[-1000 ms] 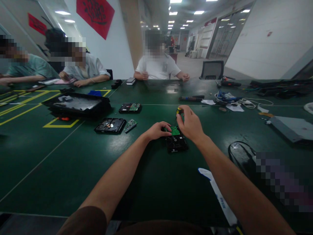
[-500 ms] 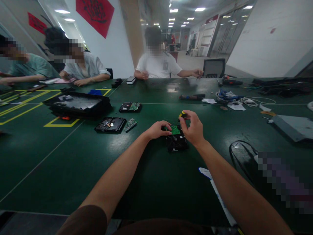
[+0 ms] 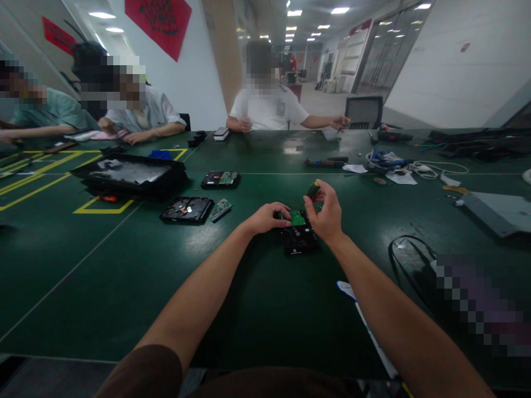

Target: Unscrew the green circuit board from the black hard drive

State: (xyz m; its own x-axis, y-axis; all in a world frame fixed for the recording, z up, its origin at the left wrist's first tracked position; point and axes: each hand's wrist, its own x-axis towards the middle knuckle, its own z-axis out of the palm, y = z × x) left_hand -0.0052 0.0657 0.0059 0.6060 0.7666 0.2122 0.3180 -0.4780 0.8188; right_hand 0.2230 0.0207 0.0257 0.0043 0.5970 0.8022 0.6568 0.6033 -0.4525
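A black hard drive [image 3: 299, 240] with a green circuit board [image 3: 297, 218] on its far part lies flat on the table in front of me. My left hand [image 3: 269, 218] grips its left side, thumb and fingers at the edge of the board. Above the drive's far right corner, my right hand [image 3: 327, 211] pinches the dark and yellow handle of a screwdriver [image 3: 313, 190]. The handle leans to the right; I cannot make out where the tip rests. Left of my hands are an opened hard drive [image 3: 186, 210], a loose circuit board [image 3: 221, 210] and another hard drive [image 3: 220, 179].
A black tray [image 3: 130, 171] stands at the left. Tools [image 3: 326, 162], cables [image 3: 431, 168] and a grey metal box [image 3: 498, 213] lie on the right. A strap [image 3: 398, 260] is near my right forearm. Several people sit across the green table [image 3: 257, 309].
The screwdriver handle has turned, showing more dark green than yellow, and my right hand has risen slightly. My left hand stays on the hard drive.
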